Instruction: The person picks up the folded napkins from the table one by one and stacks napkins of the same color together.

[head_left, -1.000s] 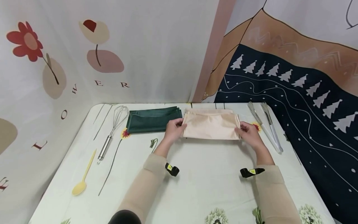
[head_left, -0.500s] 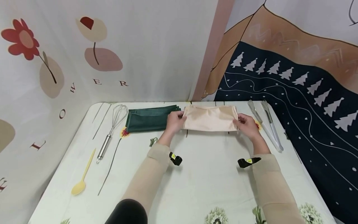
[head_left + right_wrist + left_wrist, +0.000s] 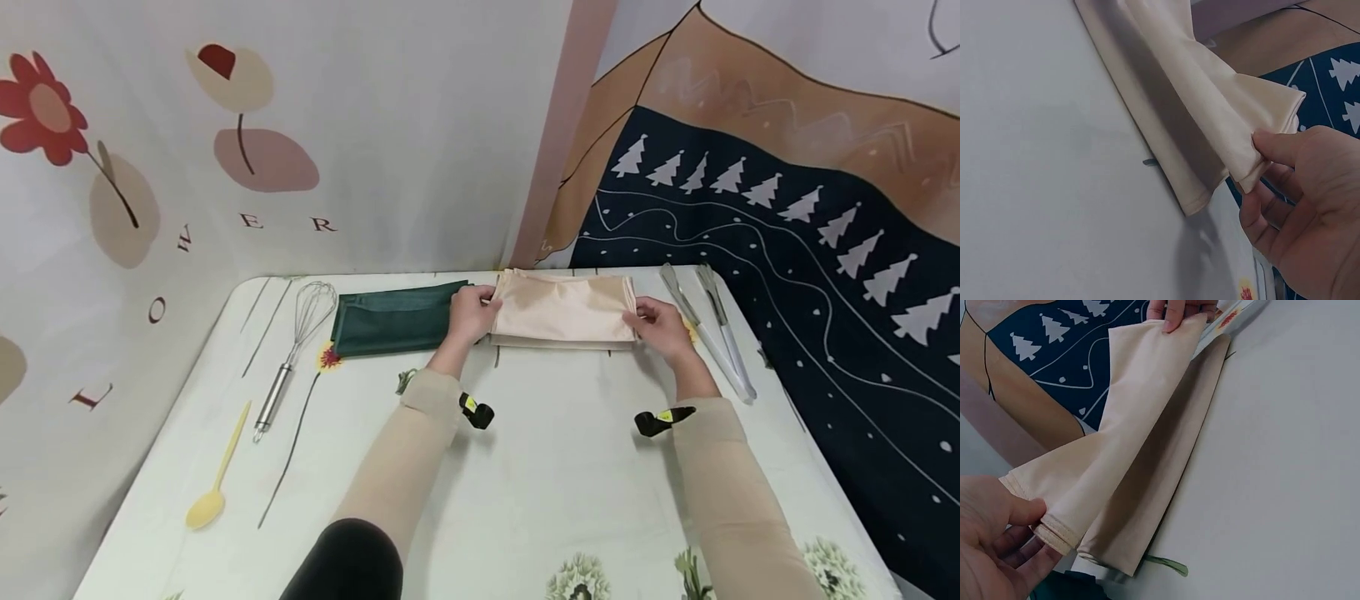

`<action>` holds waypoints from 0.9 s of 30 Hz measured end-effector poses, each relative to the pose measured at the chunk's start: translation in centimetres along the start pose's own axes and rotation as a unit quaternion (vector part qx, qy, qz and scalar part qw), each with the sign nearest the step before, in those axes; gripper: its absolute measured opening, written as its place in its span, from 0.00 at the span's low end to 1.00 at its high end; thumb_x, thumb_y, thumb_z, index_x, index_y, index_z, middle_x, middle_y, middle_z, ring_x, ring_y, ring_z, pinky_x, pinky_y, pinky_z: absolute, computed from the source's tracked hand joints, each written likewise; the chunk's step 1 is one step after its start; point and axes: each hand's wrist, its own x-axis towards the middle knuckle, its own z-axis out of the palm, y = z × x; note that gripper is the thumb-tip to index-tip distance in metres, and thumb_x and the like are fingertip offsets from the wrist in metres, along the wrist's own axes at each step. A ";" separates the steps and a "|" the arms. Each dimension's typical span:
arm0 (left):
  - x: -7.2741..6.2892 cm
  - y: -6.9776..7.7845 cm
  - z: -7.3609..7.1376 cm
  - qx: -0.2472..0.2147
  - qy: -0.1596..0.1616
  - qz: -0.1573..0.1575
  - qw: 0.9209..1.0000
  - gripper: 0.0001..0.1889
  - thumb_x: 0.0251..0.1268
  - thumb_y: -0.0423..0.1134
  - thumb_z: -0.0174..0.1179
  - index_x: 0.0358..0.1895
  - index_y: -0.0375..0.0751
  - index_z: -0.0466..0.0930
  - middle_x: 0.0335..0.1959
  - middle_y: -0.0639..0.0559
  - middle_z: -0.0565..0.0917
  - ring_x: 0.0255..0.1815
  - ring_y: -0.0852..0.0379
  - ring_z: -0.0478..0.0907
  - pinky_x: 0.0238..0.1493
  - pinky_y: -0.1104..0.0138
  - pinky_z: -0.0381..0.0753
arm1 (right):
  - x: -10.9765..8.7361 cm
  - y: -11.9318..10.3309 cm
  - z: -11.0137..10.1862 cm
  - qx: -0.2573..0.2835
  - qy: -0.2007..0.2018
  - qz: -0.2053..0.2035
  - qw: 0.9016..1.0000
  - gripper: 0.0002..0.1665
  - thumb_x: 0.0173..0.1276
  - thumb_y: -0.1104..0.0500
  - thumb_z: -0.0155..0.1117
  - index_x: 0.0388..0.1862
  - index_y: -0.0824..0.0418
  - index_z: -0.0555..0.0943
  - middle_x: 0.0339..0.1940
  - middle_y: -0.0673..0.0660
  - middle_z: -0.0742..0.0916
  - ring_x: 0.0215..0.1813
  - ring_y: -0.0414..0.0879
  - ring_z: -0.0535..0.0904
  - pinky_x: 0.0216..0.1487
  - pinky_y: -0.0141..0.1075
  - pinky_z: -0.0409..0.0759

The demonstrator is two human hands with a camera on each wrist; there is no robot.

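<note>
A cream cloth (image 3: 564, 310), folded into a long rectangle, lies at the back middle of the table. My left hand (image 3: 471, 315) pinches its left end between thumb and fingers and overlaps the green cloth's edge in the head view. At the other end my right hand (image 3: 663, 325) pinches the corner, thumb on top. Both wrist views show the upper folded layers raised in the hands, while a lower layer (image 3: 1154, 481) stays down on the table with a shadowed gap between. Stitched hems (image 3: 1057, 534) show stacked at the left hand's fingers.
Left of the cream cloth lies a folded dark green cloth (image 3: 393, 323). Farther left are a whisk (image 3: 274, 396) and a yellow spoon (image 3: 206, 508). Metal tongs with white handles (image 3: 738, 367) lie at right. A dark rounded shape (image 3: 348, 558) covers part of the left forearm.
Both hands have moved toward the back of the table with the cream cloth's upper layers. A strip of the lower layer now shows along the front edge.
</note>
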 end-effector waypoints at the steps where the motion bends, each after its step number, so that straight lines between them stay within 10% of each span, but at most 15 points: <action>1: 0.0 0.0 0.0 0.001 0.003 -0.001 1.000 0.09 0.72 0.33 0.62 0.49 0.38 0.89 0.45 0.43 0.88 0.44 0.47 0.85 0.47 0.57 0.83 | 0.1 0.0 0.1 -0.005 -0.001 -0.001 1.000 0.22 0.76 0.53 0.62 0.61 0.66 0.80 0.46 0.62 0.86 0.40 0.45 0.76 0.32 0.29 0.75; 11: -0.9 -0.2 -0.9 0.010 0.044 -0.002 0.999 0.14 0.72 0.36 0.63 0.55 0.34 0.85 0.46 0.44 0.87 0.46 0.48 0.83 0.49 0.57 0.83 | -0.4 0.3 0.4 -0.082 -0.009 -0.021 0.996 0.29 0.78 0.53 0.59 0.69 0.69 0.72 0.64 0.71 0.78 0.64 0.66 0.75 0.59 0.56 0.77; 27: -3.6 -2.0 -2.3 0.055 0.008 0.050 0.997 0.15 0.72 0.37 0.63 0.57 0.35 0.83 0.52 0.42 0.84 0.54 0.46 0.80 0.60 0.51 0.75 | -3.2 -0.9 2.0 -0.072 0.016 -0.087 0.993 0.28 0.75 0.58 0.63 0.68 0.72 0.73 0.59 0.71 0.80 0.64 0.64 0.75 0.62 0.56 0.77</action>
